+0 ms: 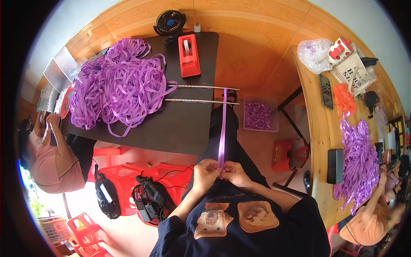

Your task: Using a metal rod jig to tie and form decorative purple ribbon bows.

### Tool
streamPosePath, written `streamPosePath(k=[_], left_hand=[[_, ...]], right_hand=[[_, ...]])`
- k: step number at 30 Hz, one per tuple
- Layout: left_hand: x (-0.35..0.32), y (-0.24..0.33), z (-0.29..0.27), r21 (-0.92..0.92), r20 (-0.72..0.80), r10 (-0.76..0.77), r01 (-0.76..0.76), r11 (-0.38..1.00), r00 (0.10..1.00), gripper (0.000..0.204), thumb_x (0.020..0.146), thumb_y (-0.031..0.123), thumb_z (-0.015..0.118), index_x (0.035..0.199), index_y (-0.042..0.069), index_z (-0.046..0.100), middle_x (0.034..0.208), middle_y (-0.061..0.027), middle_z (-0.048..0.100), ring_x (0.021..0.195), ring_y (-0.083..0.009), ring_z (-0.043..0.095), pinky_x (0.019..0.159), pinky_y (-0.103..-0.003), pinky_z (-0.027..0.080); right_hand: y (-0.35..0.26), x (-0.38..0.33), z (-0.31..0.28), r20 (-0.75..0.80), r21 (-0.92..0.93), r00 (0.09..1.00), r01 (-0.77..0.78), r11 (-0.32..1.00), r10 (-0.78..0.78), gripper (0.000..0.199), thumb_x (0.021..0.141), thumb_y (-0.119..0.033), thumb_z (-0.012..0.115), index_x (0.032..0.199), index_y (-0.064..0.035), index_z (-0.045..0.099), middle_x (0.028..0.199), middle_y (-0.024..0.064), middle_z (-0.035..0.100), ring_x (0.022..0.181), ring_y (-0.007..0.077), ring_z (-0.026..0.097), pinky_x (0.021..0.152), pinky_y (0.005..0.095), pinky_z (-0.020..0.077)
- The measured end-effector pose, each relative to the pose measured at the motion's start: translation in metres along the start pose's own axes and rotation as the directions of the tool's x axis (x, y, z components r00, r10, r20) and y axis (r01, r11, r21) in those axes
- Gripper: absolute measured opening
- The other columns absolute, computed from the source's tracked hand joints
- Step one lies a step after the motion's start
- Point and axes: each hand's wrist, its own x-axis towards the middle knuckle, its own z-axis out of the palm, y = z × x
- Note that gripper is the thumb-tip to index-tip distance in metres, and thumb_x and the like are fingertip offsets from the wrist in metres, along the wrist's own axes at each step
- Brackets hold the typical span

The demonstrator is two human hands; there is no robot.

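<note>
Together, both hands, left [206,172] and right [232,172], pinch the near end of a purple ribbon [222,128], pulled taut from two rods [201,94] jutting off the table's [171,124] right edge, so it stays straight.

My left hand [204,173] and right hand [233,173] pinch the near end of a long, flat purple ribbon strip [222,132], which runs straight away from my fingers toward two thin pale rods [201,94] jutting off the dark tabletop [180,124].
</note>
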Motion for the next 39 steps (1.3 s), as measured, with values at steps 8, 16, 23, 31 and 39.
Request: streamPosePath(k=[8, 16, 23, 31, 39], left_hand=[[-0.001, 0.012, -0.022, -0.293, 0.286, -0.247, 0.33, 0.897, 0.926, 0.024, 0.082, -0.002, 0.061, 0.106, -0.005, 0.063, 0.085, -0.0057, 0.062, 0.06, -0.0067, 0.054, 0.053, -0.019, 0.043], [0.004, 0.007, -0.02, 0.096, 0.339, -0.048, 0.016, 0.995, 0.94, 0.017, 0.085, 0.001, 0.062, 0.101, 0.0, 0.067, 0.085, -0.0019, 0.06, 0.064, -0.0058, 0.054, 0.054, -0.019, 0.041], [0.019, 0.016, -0.024, -0.096, 0.518, -0.104, 0.178, 0.979, 0.849, 0.011, 0.084, 0.002, 0.063, 0.094, -0.001, 0.068, 0.082, 0.0002, 0.06, 0.066, -0.005, 0.054, 0.055, -0.018, 0.04], [0.026, 0.012, -0.031, -0.201, 0.568, -0.105, 0.261, 0.944, 0.817, 0.005, 0.084, 0.003, 0.065, 0.088, 0.0, 0.068, 0.08, -0.002, 0.064, 0.073, -0.0072, 0.059, 0.059, -0.019, 0.044], [0.017, 0.021, -0.017, -0.151, 0.435, -0.151, 0.238, 0.96, 0.887, 0.006, 0.086, 0.002, 0.064, 0.09, 0.0, 0.067, 0.078, -0.0019, 0.065, 0.066, -0.0052, 0.059, 0.054, -0.018, 0.045]], right_hand=[[-0.002, 0.0, -0.002, 0.044, 0.105, 0.996, -0.078, 0.991, 0.074, 0.011, 0.081, -0.001, 0.065, 0.091, -0.0019, 0.062, 0.08, 0.0036, 0.064, 0.068, 0.0098, 0.059, 0.063, 0.0209, 0.0455], [0.006, 0.002, -0.008, 0.019, 0.071, 0.991, -0.136, 0.988, 0.135, 0.009, 0.081, -0.004, 0.068, 0.088, -0.0031, 0.063, 0.076, 0.003, 0.063, 0.064, 0.0103, 0.059, 0.059, 0.0212, 0.045], [-0.007, 0.0, -0.004, 0.021, 0.013, 0.983, -0.182, 0.983, 0.182, 0.009, 0.08, -0.005, 0.068, 0.088, -0.0047, 0.064, 0.074, 0.0021, 0.064, 0.064, 0.0098, 0.06, 0.057, 0.0209, 0.044], [-0.007, 0.001, -0.009, 0.023, 0.04, 0.971, -0.237, 0.971, 0.236, 0.006, 0.081, -0.006, 0.067, 0.087, -0.0059, 0.065, 0.074, 0.0014, 0.064, 0.065, 0.0087, 0.06, 0.056, 0.0206, 0.0437], [-0.002, 0.001, -0.006, 0.002, -0.001, 0.985, -0.172, 0.985, 0.172, 0.005, 0.083, -0.009, 0.066, 0.088, -0.0062, 0.065, 0.074, 0.0002, 0.063, 0.062, 0.008, 0.058, 0.056, 0.0202, 0.0436]])
